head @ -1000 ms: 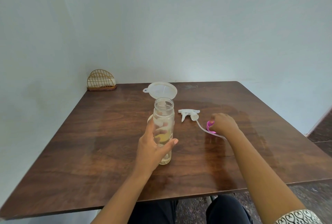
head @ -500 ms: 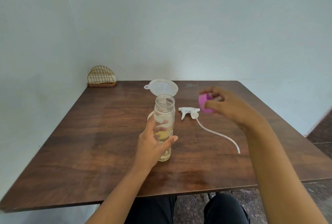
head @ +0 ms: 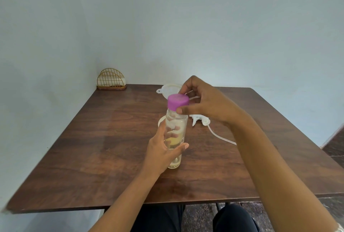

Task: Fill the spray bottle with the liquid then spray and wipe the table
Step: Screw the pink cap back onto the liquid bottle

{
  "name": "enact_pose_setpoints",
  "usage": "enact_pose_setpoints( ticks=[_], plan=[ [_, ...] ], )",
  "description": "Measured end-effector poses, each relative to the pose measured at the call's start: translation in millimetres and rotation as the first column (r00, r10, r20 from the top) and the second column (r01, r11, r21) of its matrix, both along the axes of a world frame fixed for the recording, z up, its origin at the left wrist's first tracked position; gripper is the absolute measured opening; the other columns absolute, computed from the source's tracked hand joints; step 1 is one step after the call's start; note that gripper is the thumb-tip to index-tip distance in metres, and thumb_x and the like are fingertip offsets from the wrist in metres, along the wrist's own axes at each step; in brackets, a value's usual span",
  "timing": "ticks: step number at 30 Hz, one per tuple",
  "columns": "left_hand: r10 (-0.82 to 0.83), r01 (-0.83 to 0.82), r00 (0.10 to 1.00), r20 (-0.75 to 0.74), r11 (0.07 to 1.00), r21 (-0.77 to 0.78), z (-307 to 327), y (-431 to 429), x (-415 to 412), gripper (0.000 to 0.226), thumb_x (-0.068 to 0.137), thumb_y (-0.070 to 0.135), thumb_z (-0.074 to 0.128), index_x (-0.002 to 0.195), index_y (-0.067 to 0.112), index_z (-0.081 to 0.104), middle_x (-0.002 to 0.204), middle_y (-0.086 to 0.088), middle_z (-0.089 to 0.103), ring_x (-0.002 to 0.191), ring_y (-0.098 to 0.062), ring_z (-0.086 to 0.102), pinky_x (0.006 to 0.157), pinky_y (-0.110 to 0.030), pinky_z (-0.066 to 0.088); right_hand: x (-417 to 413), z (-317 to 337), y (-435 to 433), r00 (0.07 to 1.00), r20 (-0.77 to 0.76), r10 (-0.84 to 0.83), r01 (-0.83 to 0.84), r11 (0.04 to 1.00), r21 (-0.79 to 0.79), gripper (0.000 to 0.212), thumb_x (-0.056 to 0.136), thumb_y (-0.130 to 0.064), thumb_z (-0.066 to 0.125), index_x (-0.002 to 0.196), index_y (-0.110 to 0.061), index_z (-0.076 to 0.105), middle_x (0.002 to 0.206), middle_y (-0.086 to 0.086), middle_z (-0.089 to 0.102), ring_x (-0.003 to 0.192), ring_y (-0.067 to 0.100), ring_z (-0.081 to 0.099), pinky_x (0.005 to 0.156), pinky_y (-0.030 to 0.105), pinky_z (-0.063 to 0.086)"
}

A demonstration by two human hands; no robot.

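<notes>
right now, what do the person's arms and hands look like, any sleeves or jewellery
Both forearms are bare. The left hand and right hand show no rings, watch, bracelets or gloves. A pale sliver of sleeve shows on the right arm at the frame's bottom right corner, too small to tell its pattern.

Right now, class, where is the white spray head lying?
In the head view, the spray head lies on the table just right of the clear bottle, partly behind the right hand, its thin tube trailing rightward.
</notes>
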State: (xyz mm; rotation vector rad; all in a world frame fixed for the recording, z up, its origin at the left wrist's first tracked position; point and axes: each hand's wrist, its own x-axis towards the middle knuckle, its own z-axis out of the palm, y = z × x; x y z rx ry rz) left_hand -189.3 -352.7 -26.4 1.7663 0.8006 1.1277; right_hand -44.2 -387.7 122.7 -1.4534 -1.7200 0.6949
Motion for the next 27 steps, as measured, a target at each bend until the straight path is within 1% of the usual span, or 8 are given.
enact_pose_setpoints(
  ticks=[3, 9, 13, 16, 18, 21, 24, 27],
  plan=[
    [0.002, -0.002, 1.000, -0.009, 1.000, 0.008, 0, 1, 0, 0.062, 0.072, 0.022, 0.082, 0.116, 0.041, 0.044, 0.115, 0.009, 0.062, 0.100, -0.003, 0.062, 0.075, -0.012, 0.051, 4, 10, 2, 0.966, 0.237, 0.101, -0.089, 0.994, -0.059, 0.059, 0.075, -0.021, 0.078, 0.126, -0.033, 0.051, 0.110, -0.008, 0.059, 0.103, 0.009, 0.058, 0.098, 0.027, 0.045],
    [0.000, 0.000, 1.000, -0.003, 1.000, 0.002, -1, 1, 1, 0.056, 0.072, 0.022, 0.082, 0.114, 0.034, 0.048, 0.115, 0.007, 0.062, 0.101, -0.005, 0.062, 0.074, -0.012, 0.050, -1, 35, 15, 0.726, 0.649, 0.227, -0.156, 0.974, -0.165, 0.051, 0.077, -0.032, 0.074, 0.124, -0.035, 0.055, 0.113, -0.011, 0.052, 0.103, 0.009, 0.051, 0.089, 0.024, 0.040],
    [0.007, -0.007, 1.000, -0.012, 1.000, 0.012, 0, 1, 0, 0.061, 0.072, 0.024, 0.082, 0.113, 0.046, 0.043, 0.115, 0.010, 0.062, 0.102, -0.003, 0.062, 0.078, -0.014, 0.052, -14, 45, 17, 0.591, 0.802, 0.091, -0.056, 0.996, -0.071, 0.048, 0.067, -0.052, 0.077, 0.105, -0.026, 0.063, 0.094, -0.008, 0.061, 0.081, 0.007, 0.052, 0.069, 0.026, 0.043],
    [0.020, -0.019, 1.000, -0.020, 1.000, 0.022, 0, 0, 0, 0.061, 0.072, 0.024, 0.082, 0.110, 0.048, 0.042, 0.115, 0.011, 0.062, 0.101, -0.002, 0.062, 0.078, -0.015, 0.053, -29, 41, 14, 0.438, 0.892, -0.113, 0.038, 0.993, 0.108, 0.065, 0.063, -0.077, 0.061, 0.066, -0.012, 0.055, 0.063, -0.002, 0.052, 0.060, 0.014, 0.047, 0.049, 0.026, 0.030],
    [0.016, -0.016, 1.000, -0.016, 1.000, 0.019, -1, 1, 0, 0.059, 0.071, 0.023, 0.083, 0.110, 0.045, 0.044, 0.114, 0.013, 0.062, 0.100, -0.003, 0.062, 0.079, -0.017, 0.052, -32, 43, 8, 0.480, 0.852, -0.208, 0.121, 0.978, 0.170, 0.076, 0.066, -0.085, 0.044, 0.052, -0.010, 0.041, 0.051, -0.001, 0.044, 0.050, 0.015, 0.044, 0.049, 0.026, 0.028],
    [0.010, -0.010, 0.999, -0.031, 1.000, 0.021, -1, 2, 0, 0.060, 0.071, 0.024, 0.082, 0.113, 0.043, 0.044, 0.114, 0.018, 0.062, 0.100, -0.003, 0.062, 0.081, -0.017, 0.052, -17, 53, 5, 0.572, 0.777, -0.261, 0.178, 0.965, 0.194, 0.074, 0.081, -0.077, 0.029, 0.061, -0.010, 0.053, 0.058, 0.001, 0.057, 0.061, 0.018, 0.057, 0.059, 0.027, 0.040],
    [0.009, -0.008, 1.000, -0.026, 1.000, 0.026, 0, 2, -1, 0.060, 0.071, 0.023, 0.083, 0.111, 0.045, 0.043, 0.112, 0.019, 0.062, 0.099, -0.002, 0.062, 0.079, -0.016, 0.052, -8, 54, 5, 0.643, 0.759, 0.106, -0.099, 0.994, -0.055, 0.032, 0.090, -0.052, 0.051, 0.107, -0.029, 0.066, 0.112, -0.011, 0.062, 0.102, 0.009, 0.056, 0.083, 0.026, 0.043],
    [0.002, -0.002, 1.000, -0.021, 1.000, 0.019, 0, 1, -1, 0.058, 0.071, 0.023, 0.082, 0.112, 0.043, 0.045, 0.110, 0.020, 0.063, 0.100, -0.003, 0.062, 0.081, -0.020, 0.053, -8, 47, 8, 0.707, 0.653, 0.272, -0.158, 0.960, -0.230, 0.033, 0.092, -0.048, 0.048, 0.115, -0.030, 0.064, 0.116, -0.013, 0.062, 0.104, 0.008, 0.056, 0.084, 0.020, 0.042]
  ],
)
